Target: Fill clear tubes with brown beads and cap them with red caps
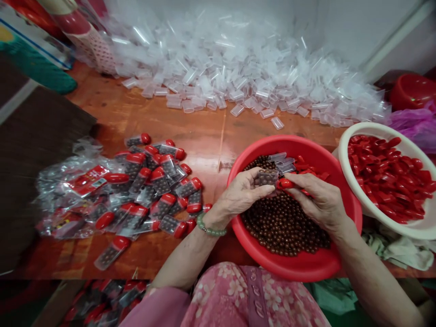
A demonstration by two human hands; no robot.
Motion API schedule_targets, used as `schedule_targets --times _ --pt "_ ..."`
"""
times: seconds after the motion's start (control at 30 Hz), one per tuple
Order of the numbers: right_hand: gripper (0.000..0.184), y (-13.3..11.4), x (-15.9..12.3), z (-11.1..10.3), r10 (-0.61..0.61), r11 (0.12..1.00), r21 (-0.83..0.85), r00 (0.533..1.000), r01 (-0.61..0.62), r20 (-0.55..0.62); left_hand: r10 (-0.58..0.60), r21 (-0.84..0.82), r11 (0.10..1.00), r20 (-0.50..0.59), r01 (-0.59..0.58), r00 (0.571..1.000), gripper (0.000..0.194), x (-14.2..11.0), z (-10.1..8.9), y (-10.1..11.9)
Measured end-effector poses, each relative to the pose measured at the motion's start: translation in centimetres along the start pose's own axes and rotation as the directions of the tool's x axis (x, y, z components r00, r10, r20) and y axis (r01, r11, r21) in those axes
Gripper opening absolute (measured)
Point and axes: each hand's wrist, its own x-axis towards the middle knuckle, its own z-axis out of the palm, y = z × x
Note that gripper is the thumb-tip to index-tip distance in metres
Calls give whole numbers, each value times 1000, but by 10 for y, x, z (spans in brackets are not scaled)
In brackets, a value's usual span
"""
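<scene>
The left hand [240,193] grasped a clear case [268,177] filled with dark beads; the right hand [318,195] pinched a red cap [284,183] at the case's open end; both were above the red basin [296,268], at the worktop's [204,129] front edge, right of its middle; loose brown beads [286,227] lay in the basin; capped cases [160,181] were heaped toward the front left corner.

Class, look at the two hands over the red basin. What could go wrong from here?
The clear case in the left hand might spill beads if tipped before the red cap in the right hand is firmly on.
A capped case lies near the table's front edge; a bump could knock it off.
</scene>
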Motion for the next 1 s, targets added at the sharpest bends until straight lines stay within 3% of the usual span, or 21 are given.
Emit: schedule_targets --times 0.13,0.27,0.4,0.5,0.57,0.7,1.0 --pt "39 -1 1 2 -101 988 -111 993 108 68 10 18 1000 -1 -10 1000 38 0 -1 -1" --pt "37 0 0 5 -96 981 -156 990 112 107 -17 7 1000 4 17 1000 39 -1 -2 -1" --pt "32 3 2 2 149 989 6 985 -150 92 -76 -71 994 62 81 995 48 -1 -4 0" --pt "34 3 7 -6 368 881 268 921 -390 132 -98 -90 990 104 107 990 47 -2 -5 2" --pt "29 1 14 -11 435 790 399 884 -465 170 -109 -85 989 151 122 983 44 -3 -6 3" --pt "18 -3 31 -14 437 763 454 885 -460 162 -132 -82 985 217 153 967 41 -5 -6 5" --pt "19 -2 48 -4 357 808 439 919 -394 167 -98 -12 995 237 104 967 41 -3 -10 0"
